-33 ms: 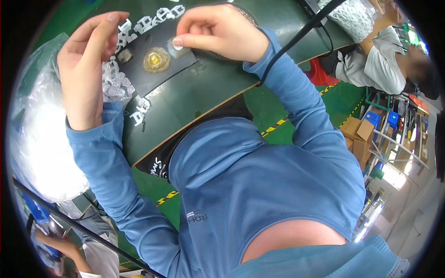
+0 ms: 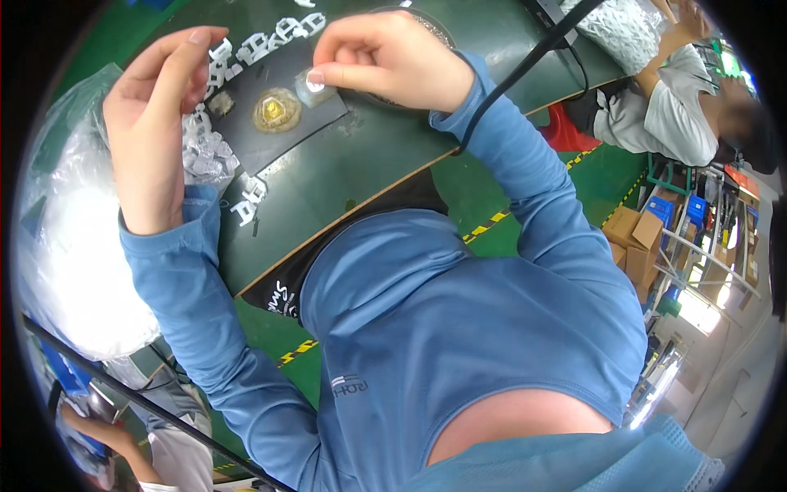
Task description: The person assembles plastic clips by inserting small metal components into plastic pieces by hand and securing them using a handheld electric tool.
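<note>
My left hand is raised at the left of the green table, its thumb pressed by the forefinger and the other fingers curled. Whatever it may hold is hidden. My right hand pinches thumb and forefinger over a small translucent pad; a tiny whitish bit shows at the thumb tip, too small to name. Both lie above a dark flat mat. On that mat sits a roundish translucent lump with a yellow middle, between my hands. A small fuzzy greyish tuft lies nearer my left hand.
White plastic parts line the mat's far side. Clear pieces are heaped by my left wrist, and another white part lies nearer me. A round tray stands behind my right hand. A large clear bag bulges at left; a black cable crosses my right sleeve.
</note>
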### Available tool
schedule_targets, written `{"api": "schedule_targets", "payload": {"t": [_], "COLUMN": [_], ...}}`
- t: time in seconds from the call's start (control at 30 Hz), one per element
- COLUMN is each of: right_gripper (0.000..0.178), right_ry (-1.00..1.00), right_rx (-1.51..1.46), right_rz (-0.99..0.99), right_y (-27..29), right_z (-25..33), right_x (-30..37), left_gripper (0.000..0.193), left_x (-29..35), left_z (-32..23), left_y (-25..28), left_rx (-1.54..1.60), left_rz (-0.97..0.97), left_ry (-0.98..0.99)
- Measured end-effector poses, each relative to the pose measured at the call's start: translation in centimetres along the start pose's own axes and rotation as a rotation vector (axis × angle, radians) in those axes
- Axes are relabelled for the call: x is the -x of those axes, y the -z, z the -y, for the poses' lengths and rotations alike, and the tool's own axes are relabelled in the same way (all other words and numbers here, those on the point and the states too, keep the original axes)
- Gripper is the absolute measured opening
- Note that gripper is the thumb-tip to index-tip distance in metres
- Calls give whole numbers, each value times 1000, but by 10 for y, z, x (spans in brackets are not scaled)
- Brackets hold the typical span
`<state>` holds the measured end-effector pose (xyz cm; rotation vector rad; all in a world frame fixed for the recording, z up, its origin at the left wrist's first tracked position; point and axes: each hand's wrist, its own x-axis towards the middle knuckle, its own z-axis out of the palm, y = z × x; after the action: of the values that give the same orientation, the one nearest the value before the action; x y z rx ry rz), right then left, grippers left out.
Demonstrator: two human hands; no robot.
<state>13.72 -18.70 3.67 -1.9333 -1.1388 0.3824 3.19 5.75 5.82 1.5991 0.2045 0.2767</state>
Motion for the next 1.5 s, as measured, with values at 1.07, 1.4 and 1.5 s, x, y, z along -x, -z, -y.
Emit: {"api": "schedule_targets", "payload": {"t": [1.07,1.4,1.5], "right_gripper": [23,22,22], "right_ry": [67,38,73], "right_rx": [11,73,47], "right_rz": [28,-5,10], "right_y": [-8,6,0], "right_z": [10,-3,5], "right_x": [2,13,6], "left_gripper": [34,18,29], "left_x": [-289,-180,-209], "left_z": [92,14,57], "left_y": [6,-50,-26], "left_rx": [-1129,-951,-990], "left_rz": [100,512,315], "left_ry": [-424,-63,-677]}}
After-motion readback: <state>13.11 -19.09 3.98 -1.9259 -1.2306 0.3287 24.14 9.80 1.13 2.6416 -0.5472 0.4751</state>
